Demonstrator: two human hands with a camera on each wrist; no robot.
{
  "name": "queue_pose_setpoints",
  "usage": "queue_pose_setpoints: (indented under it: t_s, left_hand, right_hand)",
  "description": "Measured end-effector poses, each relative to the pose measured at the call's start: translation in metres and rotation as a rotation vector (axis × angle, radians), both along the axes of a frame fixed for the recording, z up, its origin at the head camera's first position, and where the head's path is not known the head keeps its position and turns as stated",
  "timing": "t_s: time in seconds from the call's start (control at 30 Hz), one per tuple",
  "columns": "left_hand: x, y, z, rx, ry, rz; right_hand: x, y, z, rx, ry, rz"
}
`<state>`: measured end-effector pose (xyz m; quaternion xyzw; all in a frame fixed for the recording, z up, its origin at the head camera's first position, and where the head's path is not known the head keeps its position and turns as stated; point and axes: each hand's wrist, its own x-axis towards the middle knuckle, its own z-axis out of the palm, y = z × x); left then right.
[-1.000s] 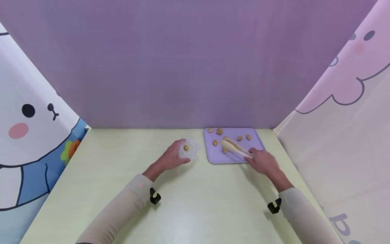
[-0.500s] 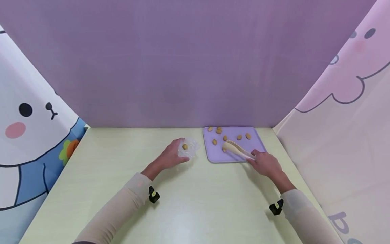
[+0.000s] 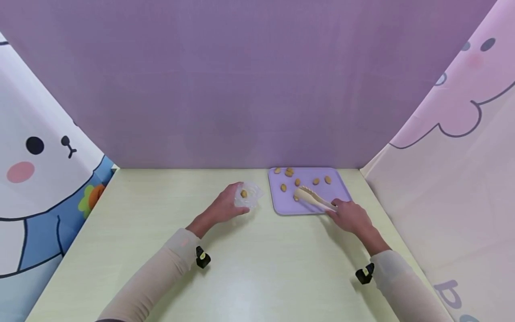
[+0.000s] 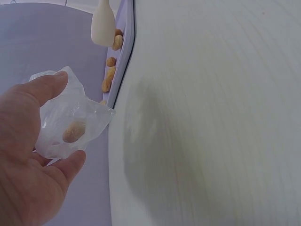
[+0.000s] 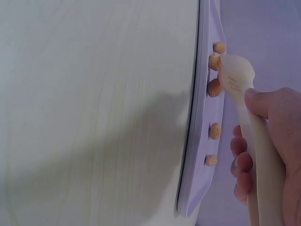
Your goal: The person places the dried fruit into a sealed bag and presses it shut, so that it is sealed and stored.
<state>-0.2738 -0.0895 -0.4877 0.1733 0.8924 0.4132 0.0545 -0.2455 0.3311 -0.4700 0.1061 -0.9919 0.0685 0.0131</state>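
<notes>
My left hand holds a clear plastic bag between thumb and fingers, left of the tray, above the table. One peanut in its shell shows through the bag. My right hand grips cream-coloured tongs by the handle, thumb along one arm. The toothed tips reach over the purple tray, right at a peanut that they partly cover in the head view. Several more peanuts lie spread on the tray, one peanut just behind the tips.
The tray stands at the far right of the pale wooden table, close to the purple back wall. Printed cloth panels flank the table: a white bear-like figure on the left, a pink pattern on the right.
The tongs have shifted slightly to the right and nearer, uncovering the peanut behind their tips. The left hand and its bag stay almost in place.
</notes>
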Motion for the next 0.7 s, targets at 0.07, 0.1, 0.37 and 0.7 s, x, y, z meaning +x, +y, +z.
queue_pose_setpoints:
  t_s: [0.07, 0.1, 0.37, 0.7]
  left_hand:
    - [-0.0001, -0.0007, -0.0002, -0.002, 0.004, 0.000]
    - [-0.0001, -0.0011, -0.0002, -0.003, 0.005, 0.000]
    - [0.0002, -0.0025, 0.0009, -0.006, 0.002, 0.010]
    - [0.0023, -0.0030, 0.0031, -0.032, -0.012, 0.019]
  right_hand:
    - [-0.0004, -0.0006, 0.0000, 0.001, -0.001, 0.003]
    - [-0.0005, -0.0010, 0.0001, 0.001, -0.001, 0.006]
    - [0.0001, -0.0039, -0.0010, 0.016, 0.002, 0.023]
    - [0.0024, -0.0035, -0.0038, 0.013, 0.030, 0.033]
